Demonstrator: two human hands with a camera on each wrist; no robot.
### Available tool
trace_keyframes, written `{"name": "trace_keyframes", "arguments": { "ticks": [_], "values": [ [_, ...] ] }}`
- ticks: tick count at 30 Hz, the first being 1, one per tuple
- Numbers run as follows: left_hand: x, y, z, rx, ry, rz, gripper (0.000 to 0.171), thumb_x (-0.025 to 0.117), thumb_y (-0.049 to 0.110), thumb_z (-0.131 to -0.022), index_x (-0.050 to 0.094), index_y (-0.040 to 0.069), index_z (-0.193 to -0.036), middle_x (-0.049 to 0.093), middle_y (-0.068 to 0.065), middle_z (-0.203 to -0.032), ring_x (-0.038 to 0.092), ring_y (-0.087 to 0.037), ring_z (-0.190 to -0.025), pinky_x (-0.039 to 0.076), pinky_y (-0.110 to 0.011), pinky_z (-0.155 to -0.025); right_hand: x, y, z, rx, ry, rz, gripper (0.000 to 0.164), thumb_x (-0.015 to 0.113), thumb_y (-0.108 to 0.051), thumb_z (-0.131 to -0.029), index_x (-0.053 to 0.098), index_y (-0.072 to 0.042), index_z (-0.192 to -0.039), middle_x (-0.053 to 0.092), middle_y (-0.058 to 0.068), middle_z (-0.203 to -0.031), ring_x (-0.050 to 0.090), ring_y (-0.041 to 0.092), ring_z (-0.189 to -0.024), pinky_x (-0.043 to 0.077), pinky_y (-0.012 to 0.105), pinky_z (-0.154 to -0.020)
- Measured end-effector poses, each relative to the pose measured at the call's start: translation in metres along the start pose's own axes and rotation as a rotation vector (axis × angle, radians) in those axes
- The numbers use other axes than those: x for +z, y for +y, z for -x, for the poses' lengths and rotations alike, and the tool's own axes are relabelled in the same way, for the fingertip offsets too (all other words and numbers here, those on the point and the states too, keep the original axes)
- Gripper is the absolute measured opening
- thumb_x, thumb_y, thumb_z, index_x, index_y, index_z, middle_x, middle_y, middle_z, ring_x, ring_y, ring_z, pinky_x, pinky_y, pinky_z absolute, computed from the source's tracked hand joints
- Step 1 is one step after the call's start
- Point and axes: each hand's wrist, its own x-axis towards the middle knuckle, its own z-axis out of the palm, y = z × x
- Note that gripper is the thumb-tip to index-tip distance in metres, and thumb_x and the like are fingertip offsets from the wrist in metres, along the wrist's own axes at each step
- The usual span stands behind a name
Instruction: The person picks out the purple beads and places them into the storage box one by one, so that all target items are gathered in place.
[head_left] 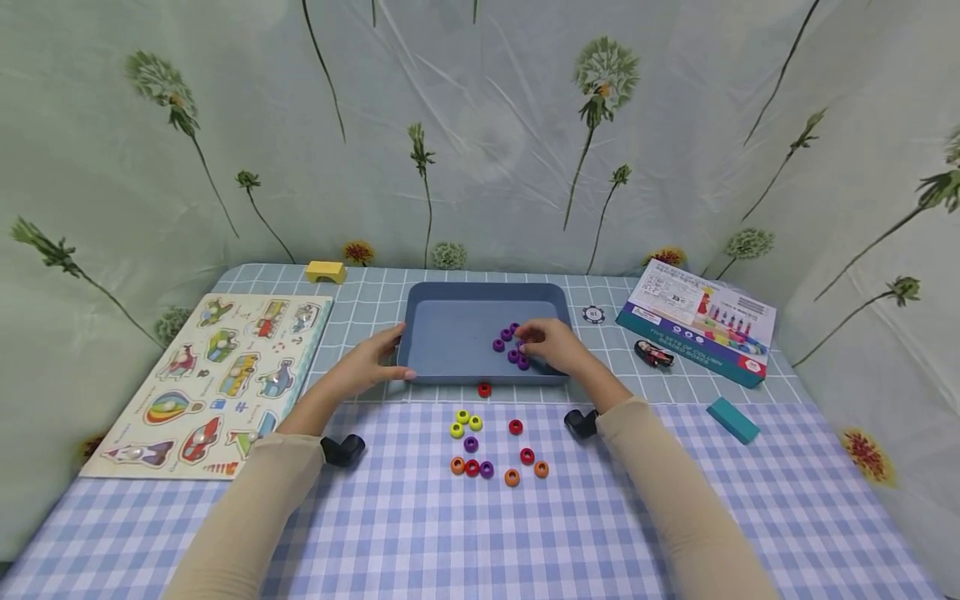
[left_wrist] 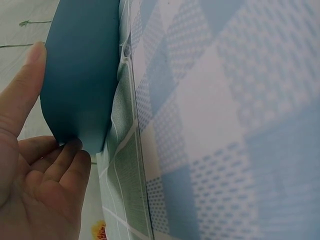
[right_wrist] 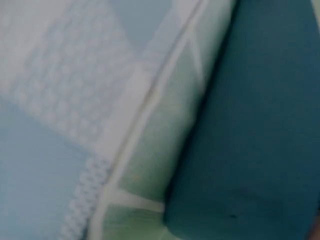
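A shallow blue-grey tray (head_left: 450, 379) stands in the middle of the table, with several purple beads (head_left: 498, 344) in its right part. My left hand (head_left: 367, 362) holds the tray's front left corner. In the left wrist view its thumb touches the rim and its fingers bend against the tray wall (left_wrist: 80, 75). Inside the tray, my right hand (head_left: 553, 343) reaches over the right wall and pinches a purple bead among the others. Its fingertips partly cover that bead. The right wrist view is blurred and shows mainly the tray's outer wall (right_wrist: 250, 125).
In front of the tray lie loose yellow (head_left: 462, 416), red (head_left: 515, 427), orange (head_left: 512, 477) and purple beads (head_left: 471, 444). A picture puzzle board (head_left: 217, 375) lies left; a beads box (head_left: 697, 321), small figure (head_left: 653, 354) and teal block (head_left: 732, 420) lie right. A yellow block (head_left: 326, 272) stands behind.
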Motion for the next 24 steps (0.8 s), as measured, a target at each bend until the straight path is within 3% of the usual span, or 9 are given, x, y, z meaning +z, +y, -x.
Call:
{"name": "trace_keyframes", "arguments": {
  "ticks": [5, 14, 18, 24],
  "values": [
    [0.000, 0.001, 0.000, -0.001, -0.001, 0.001, 0.089, 0.066, 0.029, -0.067, 0.010, 0.010, -0.134, 0.010, -0.010, -0.137, 0.019, -0.028, -0.120, 0.023, -0.038, -0.096, -0.001, -0.017, 0.015, -0.033, 0.021, -0.084, 0.027, 0.059, -0.011, -0.077, 0.055, -0.004, -0.103, 0.054, 0.010, -0.100, 0.050, 0.017, -0.088, 0.043, 0.030, -0.078],
    [0.000, 0.000, -0.001, -0.006, -0.002, -0.001, 0.088, 0.066, 0.028, -0.069, 0.010, 0.011, -0.134, 0.010, -0.009, -0.137, 0.019, -0.027, -0.120, 0.022, -0.038, -0.096, 0.016, -0.064, 0.065, -0.279, -0.077, -0.226, 0.028, 0.060, -0.003, -0.074, 0.053, 0.002, -0.100, 0.054, 0.013, -0.096, 0.050, 0.029, -0.087, 0.042, 0.040, -0.078],
    [0.000, 0.000, -0.001, -0.012, 0.001, -0.004, 0.087, 0.066, 0.028, -0.069, 0.010, 0.011, -0.134, 0.010, -0.008, -0.137, 0.019, -0.026, -0.120, 0.023, -0.037, -0.096, 0.031, -0.074, 0.078, -0.286, -0.183, -0.259, 0.027, 0.060, -0.001, -0.073, 0.053, 0.005, -0.099, 0.053, 0.016, -0.096, 0.049, 0.031, -0.089, 0.041, 0.041, -0.079],
    [0.000, -0.001, 0.000, -0.004, 0.000, 0.005, 0.087, 0.066, 0.027, -0.069, 0.010, 0.012, -0.134, 0.010, -0.008, -0.137, 0.019, -0.026, -0.120, 0.024, -0.037, -0.096, 0.057, -0.059, 0.080, -0.232, -0.344, -0.193, 0.025, 0.060, -0.007, -0.075, 0.056, -0.004, -0.099, 0.056, 0.008, -0.097, 0.052, 0.020, -0.088, 0.044, 0.032, -0.077]
  ]
}}
